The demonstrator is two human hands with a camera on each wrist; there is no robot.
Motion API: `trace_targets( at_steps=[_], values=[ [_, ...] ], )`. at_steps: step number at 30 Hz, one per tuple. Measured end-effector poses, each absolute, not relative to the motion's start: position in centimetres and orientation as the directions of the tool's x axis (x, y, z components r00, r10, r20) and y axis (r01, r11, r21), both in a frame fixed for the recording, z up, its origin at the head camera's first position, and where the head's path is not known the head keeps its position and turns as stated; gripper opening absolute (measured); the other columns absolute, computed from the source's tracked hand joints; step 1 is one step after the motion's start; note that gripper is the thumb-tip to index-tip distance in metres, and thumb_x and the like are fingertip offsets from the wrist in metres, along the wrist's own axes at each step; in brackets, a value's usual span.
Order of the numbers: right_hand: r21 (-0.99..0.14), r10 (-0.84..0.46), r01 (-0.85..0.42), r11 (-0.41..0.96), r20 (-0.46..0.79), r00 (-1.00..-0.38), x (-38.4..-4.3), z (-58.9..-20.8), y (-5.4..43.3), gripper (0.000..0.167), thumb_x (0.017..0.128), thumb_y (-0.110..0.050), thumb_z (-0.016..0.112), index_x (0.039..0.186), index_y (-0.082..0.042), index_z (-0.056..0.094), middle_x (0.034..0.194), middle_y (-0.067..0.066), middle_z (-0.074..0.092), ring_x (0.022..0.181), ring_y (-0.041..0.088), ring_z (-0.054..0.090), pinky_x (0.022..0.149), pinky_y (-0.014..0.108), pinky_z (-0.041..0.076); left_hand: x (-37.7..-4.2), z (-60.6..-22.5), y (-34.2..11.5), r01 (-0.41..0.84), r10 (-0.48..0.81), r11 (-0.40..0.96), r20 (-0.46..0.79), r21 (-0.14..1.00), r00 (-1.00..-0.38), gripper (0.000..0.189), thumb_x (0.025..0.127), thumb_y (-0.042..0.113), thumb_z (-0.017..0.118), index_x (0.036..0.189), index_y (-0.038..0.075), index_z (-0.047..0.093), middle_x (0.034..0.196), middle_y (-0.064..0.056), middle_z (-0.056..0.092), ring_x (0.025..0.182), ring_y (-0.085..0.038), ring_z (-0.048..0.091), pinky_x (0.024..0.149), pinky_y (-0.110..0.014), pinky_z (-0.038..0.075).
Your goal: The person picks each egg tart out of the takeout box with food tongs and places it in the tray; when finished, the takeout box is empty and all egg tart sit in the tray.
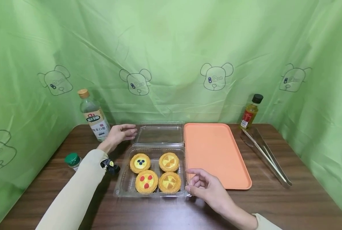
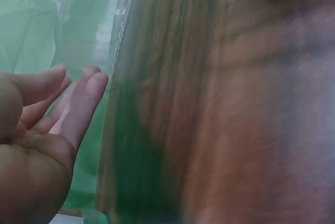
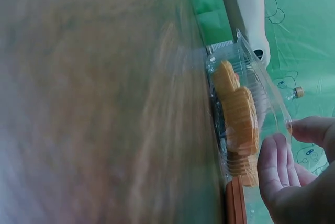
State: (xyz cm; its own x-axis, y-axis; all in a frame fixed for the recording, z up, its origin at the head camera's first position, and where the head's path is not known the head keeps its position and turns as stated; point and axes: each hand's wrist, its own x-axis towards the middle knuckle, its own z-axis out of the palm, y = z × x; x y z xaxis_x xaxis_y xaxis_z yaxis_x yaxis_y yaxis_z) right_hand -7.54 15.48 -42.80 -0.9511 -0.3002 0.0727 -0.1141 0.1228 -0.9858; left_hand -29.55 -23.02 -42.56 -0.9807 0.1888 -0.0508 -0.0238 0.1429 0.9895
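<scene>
A clear plastic hinged container [image 1: 122, 179] lies on the table with its lid [image 1: 159, 134] folded back. Several egg tarts [image 1: 147, 181] sit in the base, topped with red, dark blue or orange pieces. At the lid's left edge is my left hand [image 1: 120, 135], fingers extended and fingertips right by the plastic; the left wrist view has the thumb [image 2: 44, 82] apart from the fingers. My right hand [image 1: 209, 190] pinches the base's front right corner, thumb on the rim [image 3: 280, 109] and curled fingers below it in the right wrist view.
An orange tray [image 1: 214, 153] lies against the container's right side. Metal tongs [image 1: 270, 158] and a small oil bottle [image 1: 249, 113] are farther right. On the left stand a white vinegar bottle [image 1: 94, 118] and a green-capped jar [image 1: 72, 159]. Green cloth [image 1: 171, 38] surrounds the table.
</scene>
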Motion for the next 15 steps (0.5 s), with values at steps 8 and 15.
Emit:
trace_targets(
  at_steps=[8,15],
  values=[
    [-0.989,-0.273,-0.107,0.105,0.075,-0.959,-7.2,-42.9,15.2,0.055,0.091,-0.004,0.082,0.139,0.009,0.059,0.096,0.012,0.067,0.081,0.013,0.065,0.072,0.021,0.055,-25.6,-42.8,-24.0,0.012,0.106,0.090,0.003,0.996,-0.994,0.047,0.111,0.011,0.059,0.149,-0.014,0.048,0.143,-0.035,0.058,0.112,-0.022,0.073,0.102,-0.043,0.055],
    [-0.993,-0.259,-0.086,0.086,0.061,-0.964,-7.2,-42.9,15.1,0.055,0.091,-0.003,0.082,0.139,0.008,0.059,0.098,0.012,0.065,0.082,0.013,0.064,0.073,0.021,0.055,-21.7,-43.2,-24.9,0.051,0.146,0.041,0.044,0.998,-0.988,0.050,0.109,0.016,0.064,0.148,-0.011,0.050,0.133,-0.028,0.068,0.109,-0.022,0.075,0.096,-0.039,0.058]
  ],
)
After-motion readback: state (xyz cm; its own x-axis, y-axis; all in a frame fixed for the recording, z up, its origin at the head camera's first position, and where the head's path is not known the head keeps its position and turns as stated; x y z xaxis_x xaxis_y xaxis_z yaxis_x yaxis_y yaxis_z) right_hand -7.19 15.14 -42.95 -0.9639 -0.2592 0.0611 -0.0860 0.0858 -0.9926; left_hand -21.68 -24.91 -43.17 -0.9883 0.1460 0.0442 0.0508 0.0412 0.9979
